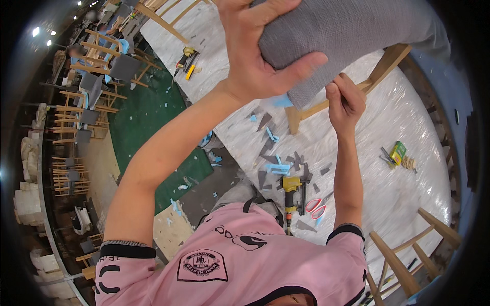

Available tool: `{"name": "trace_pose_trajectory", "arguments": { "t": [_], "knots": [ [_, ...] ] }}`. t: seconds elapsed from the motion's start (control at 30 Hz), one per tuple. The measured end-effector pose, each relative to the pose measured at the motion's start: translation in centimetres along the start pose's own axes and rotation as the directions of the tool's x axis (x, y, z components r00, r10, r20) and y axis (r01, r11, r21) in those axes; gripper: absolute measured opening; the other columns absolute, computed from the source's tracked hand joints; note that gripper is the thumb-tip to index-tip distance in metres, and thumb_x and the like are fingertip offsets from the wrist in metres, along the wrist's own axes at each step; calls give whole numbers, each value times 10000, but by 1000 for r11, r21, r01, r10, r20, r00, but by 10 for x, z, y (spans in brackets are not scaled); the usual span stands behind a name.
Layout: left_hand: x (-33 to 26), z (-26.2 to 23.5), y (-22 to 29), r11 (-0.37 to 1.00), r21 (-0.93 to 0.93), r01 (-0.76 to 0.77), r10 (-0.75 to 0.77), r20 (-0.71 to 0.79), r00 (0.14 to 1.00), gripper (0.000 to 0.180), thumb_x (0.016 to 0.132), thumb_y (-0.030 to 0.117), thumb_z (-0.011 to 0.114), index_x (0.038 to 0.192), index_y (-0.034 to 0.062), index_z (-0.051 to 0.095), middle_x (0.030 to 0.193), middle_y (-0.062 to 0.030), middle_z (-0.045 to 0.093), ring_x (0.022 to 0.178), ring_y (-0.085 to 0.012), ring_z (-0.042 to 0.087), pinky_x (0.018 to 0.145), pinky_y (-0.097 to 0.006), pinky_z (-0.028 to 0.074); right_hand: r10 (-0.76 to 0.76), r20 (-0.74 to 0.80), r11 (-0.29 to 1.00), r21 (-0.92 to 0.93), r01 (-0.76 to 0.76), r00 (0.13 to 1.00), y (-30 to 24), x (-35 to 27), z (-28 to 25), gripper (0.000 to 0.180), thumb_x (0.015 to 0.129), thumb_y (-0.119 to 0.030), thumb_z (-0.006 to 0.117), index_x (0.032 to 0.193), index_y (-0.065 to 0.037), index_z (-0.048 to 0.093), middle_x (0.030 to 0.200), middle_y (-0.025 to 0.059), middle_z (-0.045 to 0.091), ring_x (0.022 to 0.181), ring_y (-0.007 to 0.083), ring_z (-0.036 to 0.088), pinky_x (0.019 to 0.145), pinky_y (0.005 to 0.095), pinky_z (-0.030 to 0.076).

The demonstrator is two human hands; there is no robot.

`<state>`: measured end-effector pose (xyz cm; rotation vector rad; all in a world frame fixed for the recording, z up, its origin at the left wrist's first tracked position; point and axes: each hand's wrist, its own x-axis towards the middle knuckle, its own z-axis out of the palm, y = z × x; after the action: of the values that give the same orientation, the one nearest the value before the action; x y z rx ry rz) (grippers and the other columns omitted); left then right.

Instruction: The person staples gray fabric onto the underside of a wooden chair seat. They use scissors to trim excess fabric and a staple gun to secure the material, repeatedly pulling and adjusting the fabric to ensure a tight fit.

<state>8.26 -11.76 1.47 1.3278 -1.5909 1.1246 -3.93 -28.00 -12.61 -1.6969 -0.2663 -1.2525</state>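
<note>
A chair with a wooden frame (385, 65) and a padded grey fabric part (347, 38) is raised over the plastic-covered table. My left hand (255, 56) grips the rounded end of the padding, with its thumb across the near face and its fingers along the far side. Under the padding's lower edge, my right hand (347, 104) is closed in a pinch at the grey fabric. A scrap of light blue material (279, 101) sticks out beneath the padding, near the wooden leg (293, 121). What lies between my right fingertips is mostly hidden.
Nearest me on the table (377, 194) lie a yellow staple gun (292, 186), red-handled scissors (315, 208) and grey and blue scraps (278, 167). A green-yellow box (397, 152) is at right. Another yellow tool (188, 53) and a knife (190, 72) lie farther off. Wooden legs (403, 270) rise lower right.
</note>
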Motion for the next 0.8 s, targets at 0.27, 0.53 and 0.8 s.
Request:
{"name": "trace_pose_trajectory", "arguments": {
  "t": [0.27,0.53,0.8],
  "knots": [
    [0,1,5,998,-20,55,-56,-41,998,678,745,314,873,1300,46,591,1389,-230,538,1314,-382,483,1166,-554,271,37,57,997,-66,-33,998,-3,-3,-16,141,903,-67,764,1004,29,748,654,47,525,571,132,451,515,288,326],
    [0,3,6,998,19,52,-51,-55,997,699,723,307,884,1303,50,588,1371,-231,557,1280,-387,495,1140,-561,289,-400,143,831,-359,424,905,6,36,-42,203,771,11,810,967,24,756,666,69,583,561,194,533,500,308,401],
    [-11,5,-17,996,57,-71,73,-43,996,713,701,273,886,1298,29,581,1359,-249,557,1278,-380,499,1148,-563,286,-396,138,819,-394,417,908,-8,44,-36,200,762,-13,830,941,25,750,648,73,566,557,204,523,496,305,399]
  ]
}}
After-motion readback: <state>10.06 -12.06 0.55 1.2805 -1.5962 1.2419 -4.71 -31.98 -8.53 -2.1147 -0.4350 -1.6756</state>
